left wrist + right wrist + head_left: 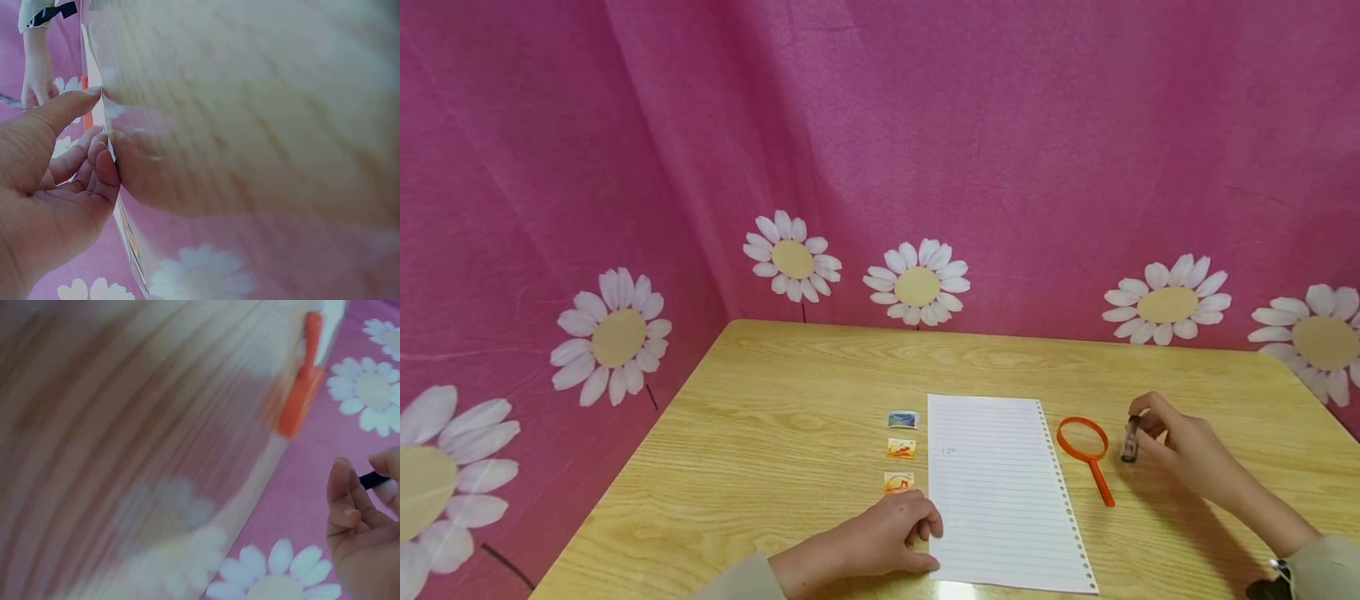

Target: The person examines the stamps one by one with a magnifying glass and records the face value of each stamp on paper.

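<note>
My left hand [887,535] rests at the left edge of a lined sheet of paper [1000,508], thumb and loosely bent fingers touching its margin. A little handwriting shows near the sheet's upper left. In the left wrist view the left hand [69,169] lies against the paper's edge. Right of a red magnifying glass [1101,483], my right hand [1183,450] pinches a small clear object with dark ends [1130,442], held upright just above the table or touching it; I cannot tell which. In the right wrist view, only a dark end [374,480] shows between the fingers.
Three small stamp-like pictures form a column left of the paper: a blue one [903,419], an orange-yellow one [901,448] and another [898,482] beside the left hand. A pink flowered curtain [1000,167] hangs behind the wooden table [760,433].
</note>
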Demonstrator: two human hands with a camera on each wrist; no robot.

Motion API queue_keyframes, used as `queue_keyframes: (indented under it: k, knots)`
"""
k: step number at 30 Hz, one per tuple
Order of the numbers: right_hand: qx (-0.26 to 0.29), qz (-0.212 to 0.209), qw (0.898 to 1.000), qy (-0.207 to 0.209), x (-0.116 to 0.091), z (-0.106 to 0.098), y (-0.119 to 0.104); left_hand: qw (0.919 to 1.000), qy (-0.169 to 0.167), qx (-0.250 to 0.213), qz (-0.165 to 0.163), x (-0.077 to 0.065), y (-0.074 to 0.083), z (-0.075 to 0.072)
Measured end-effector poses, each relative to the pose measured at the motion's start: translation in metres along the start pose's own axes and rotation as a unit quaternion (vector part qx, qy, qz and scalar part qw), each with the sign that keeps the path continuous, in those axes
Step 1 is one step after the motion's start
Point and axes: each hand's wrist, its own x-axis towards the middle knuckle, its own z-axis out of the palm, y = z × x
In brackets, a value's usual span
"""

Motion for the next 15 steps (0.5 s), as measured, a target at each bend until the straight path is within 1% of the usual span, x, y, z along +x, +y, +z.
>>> queue_keyframes:
  k: [2, 5, 9, 12, 15]
  knots:
    - [0.046, 0.033, 0.998, -0.003, 0.004, 0.002, -0.009, 1.0000, 0.000, -0.001, -0.001, 0.000, 0.000, 0.000]
    - [0.119, 0.062, 0.991, -0.001, 0.009, 0.004, -0.020, 1.0000, 0.001, 0.003, -0.002, 0.000, 0.000, 0.001]
    - [0.148, 0.115, 0.982, -0.011, 0.014, 0.002, -0.028, 1.0000, 0.000, 0.000, -0.003, 0.000, 0.000, 0.001]
    - [0.169, 0.170, 0.970, -0.034, 0.016, 0.000, -0.032, 1.0000, 0.000, -0.002, -0.005, 0.000, 0.000, 0.001]
    - [0.212, 0.207, 0.954, -0.044, 0.017, -0.002, -0.034, 1.0000, -0.001, -0.003, -0.007, 0.001, 0.000, 0.001]
